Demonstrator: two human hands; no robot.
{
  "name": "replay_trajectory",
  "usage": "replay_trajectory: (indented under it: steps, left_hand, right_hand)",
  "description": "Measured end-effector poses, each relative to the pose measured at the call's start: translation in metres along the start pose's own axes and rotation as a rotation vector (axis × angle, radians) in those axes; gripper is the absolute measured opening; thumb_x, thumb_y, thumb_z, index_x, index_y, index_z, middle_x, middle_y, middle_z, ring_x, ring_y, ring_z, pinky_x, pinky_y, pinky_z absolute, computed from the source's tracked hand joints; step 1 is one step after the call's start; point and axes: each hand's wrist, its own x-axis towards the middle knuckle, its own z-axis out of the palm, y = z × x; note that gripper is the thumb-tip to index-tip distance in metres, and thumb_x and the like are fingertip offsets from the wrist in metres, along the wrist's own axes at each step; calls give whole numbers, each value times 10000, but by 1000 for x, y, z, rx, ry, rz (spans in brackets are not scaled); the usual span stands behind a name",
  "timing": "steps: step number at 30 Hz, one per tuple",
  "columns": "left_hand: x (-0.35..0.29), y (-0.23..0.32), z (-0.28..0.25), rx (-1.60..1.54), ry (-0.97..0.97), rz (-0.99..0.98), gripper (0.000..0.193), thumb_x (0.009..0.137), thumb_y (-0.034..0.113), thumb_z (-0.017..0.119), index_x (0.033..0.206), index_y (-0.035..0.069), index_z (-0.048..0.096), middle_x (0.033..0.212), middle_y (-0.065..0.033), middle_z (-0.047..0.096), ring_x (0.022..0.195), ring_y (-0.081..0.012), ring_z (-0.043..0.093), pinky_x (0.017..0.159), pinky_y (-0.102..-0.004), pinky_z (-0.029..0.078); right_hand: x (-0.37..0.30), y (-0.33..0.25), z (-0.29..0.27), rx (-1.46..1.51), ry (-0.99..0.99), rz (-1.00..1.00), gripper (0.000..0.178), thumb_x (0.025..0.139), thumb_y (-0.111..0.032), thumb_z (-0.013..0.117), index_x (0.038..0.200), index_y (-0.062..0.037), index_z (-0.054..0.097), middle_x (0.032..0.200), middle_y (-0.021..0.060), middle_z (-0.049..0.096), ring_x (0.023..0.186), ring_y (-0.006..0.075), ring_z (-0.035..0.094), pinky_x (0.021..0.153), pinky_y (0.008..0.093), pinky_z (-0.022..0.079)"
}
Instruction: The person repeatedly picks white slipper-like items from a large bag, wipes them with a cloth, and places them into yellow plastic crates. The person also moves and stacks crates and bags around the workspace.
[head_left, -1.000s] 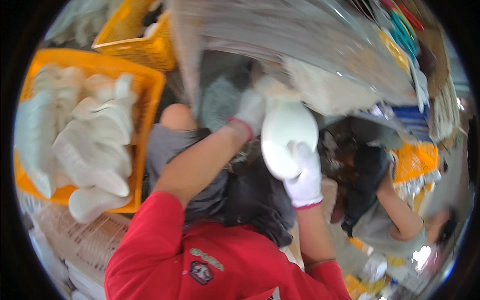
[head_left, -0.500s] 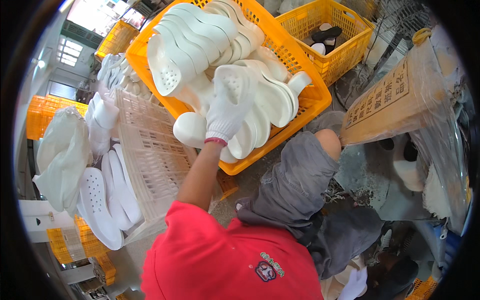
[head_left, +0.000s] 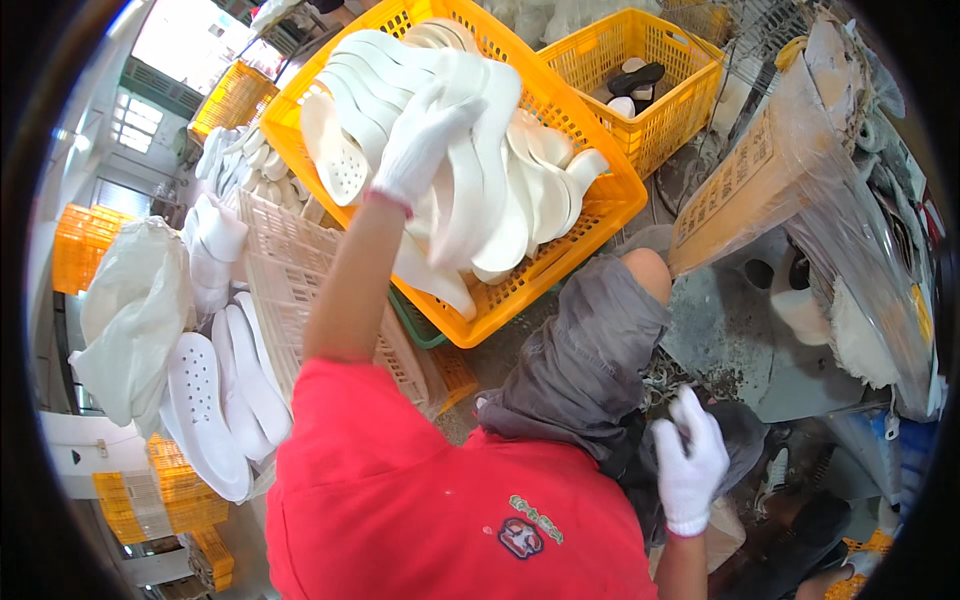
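Note:
My left hand [head_left: 425, 145], in a white knitted glove, is closed over a long white foam insole [head_left: 462, 205] above the orange crate [head_left: 625, 200]. The insole's lower end is smeared by motion, and my hand covers part of it. Rows of white foam insoles [head_left: 365, 85] fill the crate around it. One beside my wrist has small round holes [head_left: 345, 178] at its end. Low on the right, my right hand [head_left: 690, 460], also gloved in white, is raised near my knee with its fingers apart and nothing in it.
To the left stands a pale plastic crate [head_left: 290, 255], with white perforated soles [head_left: 205, 415] beside it. A second yellow crate [head_left: 665, 130] behind holds a few dark and white pieces. A plastic-wrapped cardboard box [head_left: 735, 180] leans on the right.
My left hand has moved left and up over the crate, and the insole in it now lies lengthwise across the others. My right hand has come into view at the lower right.

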Motion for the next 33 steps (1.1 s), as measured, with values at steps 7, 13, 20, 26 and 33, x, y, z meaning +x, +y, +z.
replay_trajectory:
  steps: [7, 13, 20, 26, 33]
  left_hand:
    - [-168, -18, 55, -583, -109, -286, 635, 1036, 171, 667, 1605, -40, 480, 1477, -104, 649, 1297, -208, 658, 1144, -361, 509]
    - [-90, -46, -2, -371, -82, -464, 597, 1026, 402, 688, 1381, -77, 660, 1272, -179, 728, 1082, -334, 748, 950, -435, 612]
    - [-14, -107, 50, 1476, 539, 137, 865, 1006, 664, 641, 1562, 6, 566, 1739, -377, 208, 1539, -547, 362, 1256, -541, 362]
    - [-178, -57, 204, 72, -534, 219, 275, 989, 228, 782, 1174, 46, 690, 1067, -156, 693, 1010, -298, 698, 869, -438, 572]
    - [-283, -79, 389, -334, -812, -624, 350, 1086, 297, 691, 1296, 19, 718, 1150, -128, 776, 997, -206, 755, 868, -385, 618]
  right_hand:
    - [54, -70, 81, 716, -610, -24, 1435, 666, -203, 990, 1753, 41, 85, 1684, 212, 457, 1530, 299, 481, 1261, 426, 391]
    - [29, -3, 16, 1053, -519, 477, 1030, 674, -192, 829, 1622, -47, 452, 1371, 163, 639, 826, 173, 658, 623, 253, 517]
    - [-24, 38, -37, 1041, -491, 357, 894, 860, -375, 812, 1582, 34, 479, 1400, 195, 627, 978, 276, 675, 806, 387, 569]
    - [-30, 47, -49, 1072, -78, 507, 775, 921, -227, 748, 1591, 49, 476, 1458, 181, 624, 1157, 280, 655, 954, 393, 553]
    - [-96, 29, -62, 1004, 609, 499, 655, 991, -56, 673, 1602, 66, 472, 1525, 164, 620, 1367, 284, 632, 1126, 399, 534]
